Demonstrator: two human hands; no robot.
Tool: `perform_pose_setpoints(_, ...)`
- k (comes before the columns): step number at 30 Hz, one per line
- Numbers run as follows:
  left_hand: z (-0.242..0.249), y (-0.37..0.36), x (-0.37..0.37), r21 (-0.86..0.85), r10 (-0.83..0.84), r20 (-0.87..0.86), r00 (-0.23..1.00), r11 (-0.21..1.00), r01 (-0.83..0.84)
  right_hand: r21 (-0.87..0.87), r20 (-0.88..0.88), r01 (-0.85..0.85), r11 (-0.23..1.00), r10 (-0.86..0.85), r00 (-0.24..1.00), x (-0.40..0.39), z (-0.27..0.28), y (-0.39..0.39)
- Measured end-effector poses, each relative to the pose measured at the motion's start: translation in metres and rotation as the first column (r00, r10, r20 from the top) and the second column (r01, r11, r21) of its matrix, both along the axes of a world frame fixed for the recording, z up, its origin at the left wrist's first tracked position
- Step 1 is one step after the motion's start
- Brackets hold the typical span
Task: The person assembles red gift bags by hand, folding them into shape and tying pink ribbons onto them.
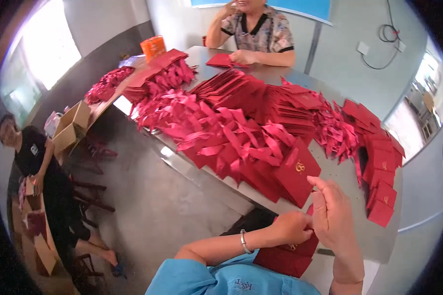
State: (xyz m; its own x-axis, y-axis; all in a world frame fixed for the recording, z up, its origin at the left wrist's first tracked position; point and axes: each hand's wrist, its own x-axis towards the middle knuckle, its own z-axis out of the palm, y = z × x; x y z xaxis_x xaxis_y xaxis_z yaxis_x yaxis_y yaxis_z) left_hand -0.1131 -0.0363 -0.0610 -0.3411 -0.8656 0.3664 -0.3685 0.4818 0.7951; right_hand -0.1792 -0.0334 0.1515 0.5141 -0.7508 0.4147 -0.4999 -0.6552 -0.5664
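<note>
My left hand (pixel 291 227), with a silver bangle on its wrist, is closed at the top of a red gift bag (pixel 283 258) with gold print, held low against my body. Right beside it, my right hand (pixel 332 211) is raised with its fingers loosely curved and apart from the thumb; nothing shows clearly in it. A bit of red shows between the two hands. Just beyond them, a row of red bags (pixel 298 174) with gold print and pink-red ribbon handles (pixel 221 128) leans along the table edge.
More red bags (pixel 381 167) are stacked on the grey table (pixel 339 191) at right. A person (pixel 258 39) sits across, a hand on a red bag (pixel 220 60). At left another person (pixel 39 152) is near cardboard boxes (pixel 71 125). Stools (pixel 91 191) stand on the floor.
</note>
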Motion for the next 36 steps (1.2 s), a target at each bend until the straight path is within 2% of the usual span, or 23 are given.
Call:
perform_pose_setpoints(2,0.006,-0.001,0.003,0.067,0.027,0.009,1.000,0.997,-0.028,0.019,-0.022,-0.027,0.999,0.028,0.999,0.004,0.000,-0.003)
perform_pose_setpoints(4,0.022,0.005,0.006,0.200,0.017,0.005,1.000,0.980,-0.018,0.158,0.031,-0.081,0.984,0.077,0.997,0.005,0.002,-0.003)
perform_pose_setpoints(8,0.054,0.014,0.019,0.291,0.024,0.073,0.997,0.956,-0.044,0.240,0.135,-0.181,0.954,0.152,0.979,0.000,-0.006,-0.005)
perform_pose_setpoints(10,0.056,0.015,0.020,0.260,0.038,0.081,0.996,0.964,-0.058,0.445,0.434,-0.304,0.842,0.094,0.896,-0.002,-0.008,0.000)
perform_pose_setpoints(11,0.058,0.015,0.021,0.259,0.035,0.080,0.996,0.964,-0.055,0.445,0.432,-0.301,0.843,0.092,0.897,-0.003,-0.007,0.001)
perform_pose_setpoints(13,0.068,0.015,0.024,0.359,0.001,0.122,0.993,0.932,-0.045,0.487,0.535,-0.344,0.803,0.037,0.844,-0.006,-0.007,0.004)
perform_pose_setpoints(16,0.083,0.019,0.032,0.332,-0.016,0.140,0.990,0.943,-0.032,0.487,0.580,-0.344,0.803,-0.003,0.814,-0.014,-0.008,0.007)
perform_pose_setpoints(20,0.082,0.017,0.032,0.306,-0.050,0.138,0.989,0.952,0.005,0.437,0.550,-0.259,0.861,-0.028,0.835,-0.026,-0.008,0.011)
perform_pose_setpoints(22,0.087,0.017,0.033,0.337,-0.067,0.202,0.977,0.941,-0.005,0.333,0.530,-0.220,0.917,0.011,0.848,-0.031,-0.008,0.014)
perform_pose_setpoints(23,0.083,0.016,0.032,0.343,-0.090,0.197,0.976,0.939,0.017,0.339,0.527,-0.199,0.920,-0.011,0.850,-0.033,-0.009,0.016)
perform_pose_setpoints(25,0.067,0.015,0.029,0.294,-0.056,0.017,0.998,0.955,0.049,0.337,0.484,-0.162,0.928,-0.023,0.875,-0.039,-0.011,0.021)
perform_pose_setpoints(28,0.079,0.017,0.034,0.303,-0.071,0.024,0.997,0.951,0.060,0.330,0.374,-0.066,0.942,-0.066,0.925,-0.045,-0.011,0.025)
perform_pose_setpoints(29,0.080,0.018,0.034,0.310,-0.065,0.046,0.997,0.950,0.048,0.345,0.366,-0.036,0.938,-0.099,0.925,-0.048,-0.008,0.026)
perform_pose_setpoints(31,0.082,0.017,0.034,0.380,-0.101,0.033,0.994,0.922,0.081,0.553,0.343,-0.051,0.831,-0.171,0.924,-0.053,-0.002,0.027)
perform_pose_setpoints(33,0.080,0.016,0.036,0.365,-0.078,0.011,0.997,0.928,0.069,0.594,0.371,-0.042,0.803,-0.227,0.900,-0.061,-0.010,0.027)
perform_pose_setpoints(35,0.074,0.013,0.035,0.324,-0.079,0.048,0.996,0.944,0.059,0.585,0.397,-0.017,0.811,-0.269,0.877,-0.068,-0.013,0.028)
perform_pose_setpoints(36,0.075,0.012,0.037,0.361,-0.093,0.071,0.993,0.930,0.062,0.483,0.337,0.039,0.874,-0.228,0.913,-0.073,-0.016,0.028)
